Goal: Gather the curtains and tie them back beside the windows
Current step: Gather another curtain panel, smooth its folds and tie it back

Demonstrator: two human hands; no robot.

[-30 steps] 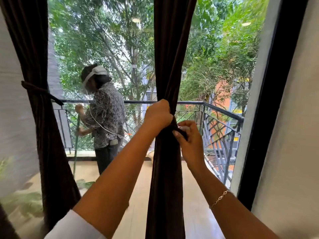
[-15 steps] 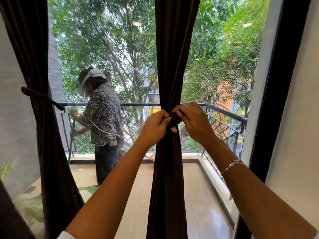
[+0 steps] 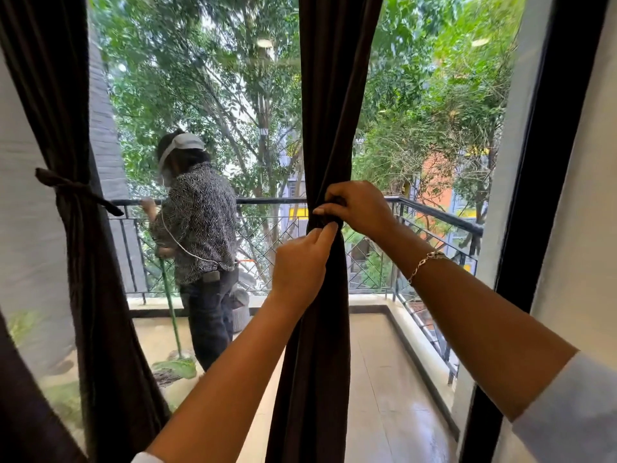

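- Left hand (image 3: 300,262): arm reaching up from 7 o'clock, fingers pinching the curtain (image 3: 317,329).
- Right hand (image 3: 362,208): arm from 4 o'clock, fingers curled round it, just above.

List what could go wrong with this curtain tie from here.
1. No finished knot shows on the tie. The right hand alone grips the gather, so loosening that grip could let the curtain fall open.
2. The left hand seems to pinch only a short bit of the tie with its fingertips, so it might slip free mid-knot.
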